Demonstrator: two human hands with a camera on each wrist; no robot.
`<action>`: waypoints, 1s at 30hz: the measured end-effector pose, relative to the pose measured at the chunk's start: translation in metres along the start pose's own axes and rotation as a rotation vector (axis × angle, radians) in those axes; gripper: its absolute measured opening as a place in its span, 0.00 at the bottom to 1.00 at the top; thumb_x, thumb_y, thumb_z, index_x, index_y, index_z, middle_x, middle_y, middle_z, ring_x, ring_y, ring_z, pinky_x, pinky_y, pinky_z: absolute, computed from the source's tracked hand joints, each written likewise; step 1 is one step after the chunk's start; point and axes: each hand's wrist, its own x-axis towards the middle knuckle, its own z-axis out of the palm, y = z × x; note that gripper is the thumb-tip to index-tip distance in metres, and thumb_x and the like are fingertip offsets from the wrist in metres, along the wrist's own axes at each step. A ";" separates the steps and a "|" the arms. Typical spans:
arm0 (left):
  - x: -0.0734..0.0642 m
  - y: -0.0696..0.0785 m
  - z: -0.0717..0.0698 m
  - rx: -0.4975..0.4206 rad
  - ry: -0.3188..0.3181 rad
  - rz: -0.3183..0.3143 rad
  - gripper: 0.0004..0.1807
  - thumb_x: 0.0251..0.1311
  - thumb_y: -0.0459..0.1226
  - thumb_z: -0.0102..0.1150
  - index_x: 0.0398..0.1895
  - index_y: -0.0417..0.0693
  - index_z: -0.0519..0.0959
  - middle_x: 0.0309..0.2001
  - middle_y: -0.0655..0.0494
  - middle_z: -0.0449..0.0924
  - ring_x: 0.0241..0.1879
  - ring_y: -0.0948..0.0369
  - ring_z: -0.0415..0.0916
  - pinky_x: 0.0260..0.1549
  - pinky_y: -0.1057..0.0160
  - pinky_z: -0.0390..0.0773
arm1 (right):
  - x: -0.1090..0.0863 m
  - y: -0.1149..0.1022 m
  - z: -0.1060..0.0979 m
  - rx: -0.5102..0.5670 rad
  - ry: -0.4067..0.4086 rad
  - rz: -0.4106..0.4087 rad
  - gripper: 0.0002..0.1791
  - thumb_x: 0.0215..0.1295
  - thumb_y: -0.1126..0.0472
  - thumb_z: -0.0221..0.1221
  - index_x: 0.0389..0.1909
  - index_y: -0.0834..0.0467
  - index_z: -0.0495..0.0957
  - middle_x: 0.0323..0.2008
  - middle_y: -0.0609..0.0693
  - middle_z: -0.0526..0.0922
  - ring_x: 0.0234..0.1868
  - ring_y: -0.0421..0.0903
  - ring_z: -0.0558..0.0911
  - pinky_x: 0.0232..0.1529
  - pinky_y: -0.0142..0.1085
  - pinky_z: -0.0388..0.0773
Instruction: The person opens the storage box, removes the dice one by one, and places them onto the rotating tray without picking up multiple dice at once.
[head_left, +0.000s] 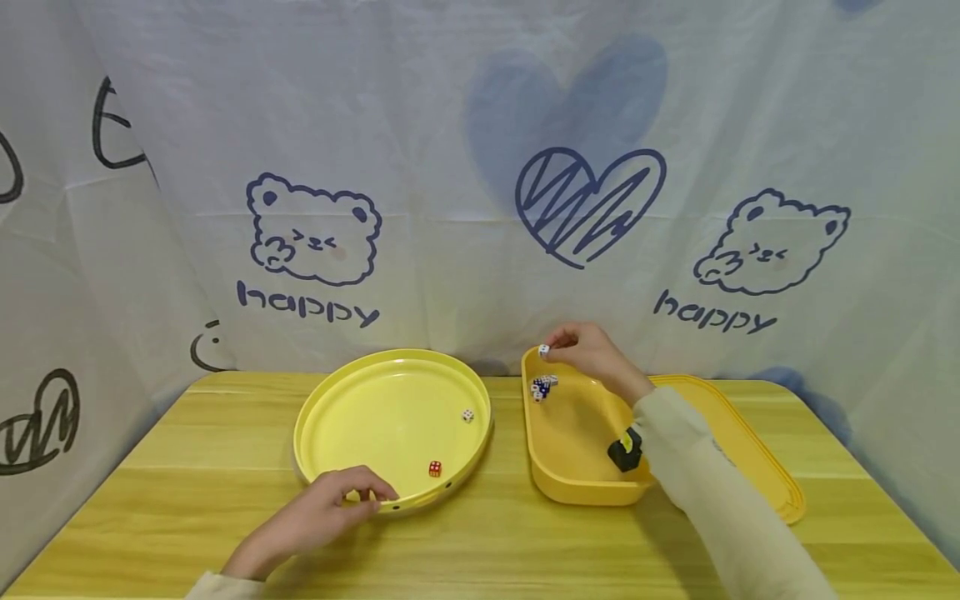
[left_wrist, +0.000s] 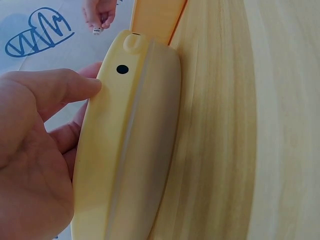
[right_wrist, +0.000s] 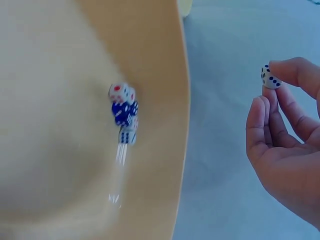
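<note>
My left hand grips the near rim of a round yellow tray, thumb on the outer wall and fingers over the inside. Within the tray lie a red die and a white die, apart from each other. Between thumb and fingertips my right hand pinches another white die with dark pips, held up at the far left corner of an orange-yellow bin. Several white and blue dice sit bunched in that bin, against its left wall.
Nearer the front of the bin lies a black and yellow object, partly behind the right sleeve. A flat orange-yellow lid rests to the bin's right. Behind the wooden table hangs a printed cloth.
</note>
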 end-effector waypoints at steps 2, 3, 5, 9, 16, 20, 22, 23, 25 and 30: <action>0.000 0.000 0.000 0.000 0.001 0.004 0.07 0.66 0.32 0.56 0.42 0.46 0.82 0.38 0.61 0.81 0.36 0.67 0.72 0.34 0.65 0.72 | -0.004 -0.004 0.000 0.019 0.000 0.007 0.09 0.64 0.64 0.61 0.43 0.64 0.78 0.40 0.55 0.79 0.43 0.50 0.75 0.50 0.43 0.73; 0.000 0.000 0.000 0.002 0.002 0.009 0.07 0.66 0.32 0.56 0.42 0.46 0.82 0.38 0.61 0.81 0.36 0.67 0.72 0.34 0.65 0.72 | -0.006 -0.006 0.001 0.027 0.001 0.009 0.10 0.64 0.64 0.62 0.43 0.64 0.78 0.41 0.55 0.80 0.43 0.50 0.75 0.51 0.44 0.73; 0.000 0.000 0.000 0.003 0.003 0.012 0.07 0.66 0.32 0.56 0.42 0.46 0.82 0.38 0.60 0.81 0.36 0.67 0.72 0.34 0.65 0.73 | -0.010 -0.010 0.002 0.046 0.007 0.012 0.10 0.64 0.63 0.62 0.44 0.64 0.78 0.41 0.55 0.80 0.43 0.50 0.75 0.51 0.44 0.73; -0.001 0.000 0.000 0.003 -0.001 0.005 0.07 0.66 0.32 0.56 0.42 0.45 0.82 0.39 0.60 0.81 0.36 0.67 0.72 0.34 0.65 0.73 | -0.015 -0.015 0.008 0.064 0.007 -0.001 0.11 0.64 0.63 0.62 0.45 0.64 0.79 0.41 0.55 0.80 0.43 0.50 0.76 0.50 0.42 0.74; 0.000 0.000 0.001 0.007 -0.001 -0.010 0.07 0.66 0.32 0.56 0.42 0.46 0.82 0.38 0.60 0.81 0.37 0.67 0.72 0.35 0.65 0.73 | -0.027 -0.024 0.023 0.088 -0.043 -0.019 0.11 0.63 0.63 0.64 0.44 0.63 0.79 0.40 0.54 0.81 0.41 0.49 0.77 0.47 0.40 0.75; 0.000 0.001 0.000 0.003 -0.003 -0.021 0.07 0.66 0.32 0.56 0.43 0.46 0.83 0.38 0.61 0.80 0.37 0.67 0.71 0.35 0.65 0.73 | -0.033 -0.031 0.030 0.104 -0.069 -0.041 0.11 0.62 0.63 0.64 0.43 0.63 0.79 0.38 0.53 0.80 0.39 0.48 0.76 0.40 0.36 0.75; 0.000 0.001 0.000 0.002 -0.003 -0.022 0.07 0.66 0.32 0.56 0.43 0.46 0.83 0.38 0.61 0.80 0.37 0.67 0.71 0.35 0.65 0.72 | -0.036 -0.033 0.034 0.116 -0.076 -0.058 0.10 0.61 0.63 0.65 0.42 0.63 0.79 0.37 0.53 0.80 0.38 0.48 0.76 0.38 0.37 0.76; 0.000 0.002 0.000 0.000 -0.003 -0.019 0.07 0.66 0.32 0.56 0.43 0.46 0.83 0.38 0.61 0.80 0.37 0.67 0.71 0.35 0.65 0.72 | -0.037 -0.034 0.036 0.122 -0.077 -0.066 0.10 0.61 0.63 0.64 0.41 0.63 0.80 0.37 0.53 0.80 0.37 0.48 0.76 0.37 0.38 0.76; 0.000 0.001 0.000 -0.001 0.000 -0.008 0.07 0.66 0.32 0.56 0.42 0.46 0.83 0.38 0.60 0.81 0.37 0.67 0.71 0.35 0.65 0.73 | -0.039 -0.036 0.041 0.132 -0.074 -0.083 0.09 0.61 0.64 0.64 0.40 0.63 0.80 0.36 0.52 0.80 0.37 0.47 0.76 0.38 0.39 0.76; 0.001 0.000 0.001 -0.001 0.011 0.029 0.07 0.65 0.31 0.56 0.42 0.44 0.82 0.38 0.59 0.81 0.36 0.67 0.72 0.35 0.65 0.73 | -0.046 -0.038 0.055 0.156 -0.070 -0.104 0.08 0.60 0.65 0.65 0.39 0.64 0.80 0.36 0.51 0.81 0.38 0.46 0.77 0.42 0.36 0.76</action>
